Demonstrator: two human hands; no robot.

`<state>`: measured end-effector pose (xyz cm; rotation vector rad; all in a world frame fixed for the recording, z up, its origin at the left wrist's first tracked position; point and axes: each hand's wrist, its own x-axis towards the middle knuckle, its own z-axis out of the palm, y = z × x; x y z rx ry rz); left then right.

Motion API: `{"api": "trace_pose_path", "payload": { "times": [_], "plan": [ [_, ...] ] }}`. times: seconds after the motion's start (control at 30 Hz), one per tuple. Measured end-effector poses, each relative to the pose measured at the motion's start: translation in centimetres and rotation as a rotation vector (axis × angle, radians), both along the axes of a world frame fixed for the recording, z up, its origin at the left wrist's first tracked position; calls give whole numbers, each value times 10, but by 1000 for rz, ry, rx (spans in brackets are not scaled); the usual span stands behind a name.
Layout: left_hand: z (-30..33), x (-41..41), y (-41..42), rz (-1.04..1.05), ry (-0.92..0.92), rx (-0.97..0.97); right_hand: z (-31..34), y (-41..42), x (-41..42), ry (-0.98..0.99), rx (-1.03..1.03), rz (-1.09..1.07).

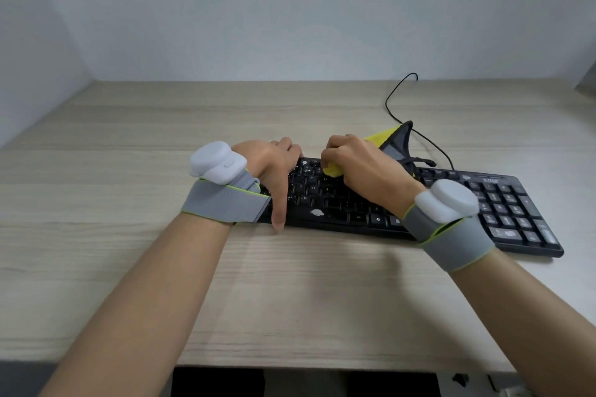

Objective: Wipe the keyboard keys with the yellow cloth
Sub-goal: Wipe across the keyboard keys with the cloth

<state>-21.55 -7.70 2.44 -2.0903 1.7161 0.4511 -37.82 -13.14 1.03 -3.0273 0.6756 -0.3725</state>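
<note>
A: What lies at the centre of the figure?

B: A black keyboard (419, 206), set at a slant on a pale wood-grain desk (129, 171). Its black cable (392, 100) loops away from the keyboard's far edge towards the wall.

A: And the right hand?

B: The right hand (361, 167) sits over the keyboard's upper middle rows, fingers curled around the yellow cloth (332, 169). A bunched yellow fold presses on the keys beneath the fingertips; the rest of the cloth, with a dark grey side showing, stands up behind the hand at the keyboard's far edge.

A: The left hand?

B: The left hand (274, 167) grips the keyboard's left end: fingers bent over the far edge, thumb reaching down across the near edge to the desk.

A: What is worn on the wrists?

B: Each wrist carries a grey strap with a white device, the left (216, 163) beside the keyboard's left end, the right (446, 205) above its number pad.
</note>
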Motion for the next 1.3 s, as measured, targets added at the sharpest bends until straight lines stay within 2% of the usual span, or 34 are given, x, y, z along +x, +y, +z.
{"api": "trace_pose_path", "payload": {
  "times": [0.17,0.43,0.6,0.77,0.97,1.13,1.3],
  "plan": [
    [-1,1,0,-3,13,-7,8,-8,-12,13,151,34],
    [-1,1,1,-7,20,-19,7,-1,2,-25,-12,-35],
    [-2,2,1,-4,14,-13,5,2,-1,-32,18,-18],
    [0,2,2,5,25,-16,5,4,7,-54,-9,-98],
    [-1,1,2,-10,22,-18,6,8,4,-70,35,-45],
    [0,1,2,-10,29,-22,6,6,18,-99,23,-113],
    [-2,3,2,-12,43,-29,5,10,16,-81,58,-36]
  ]
}}
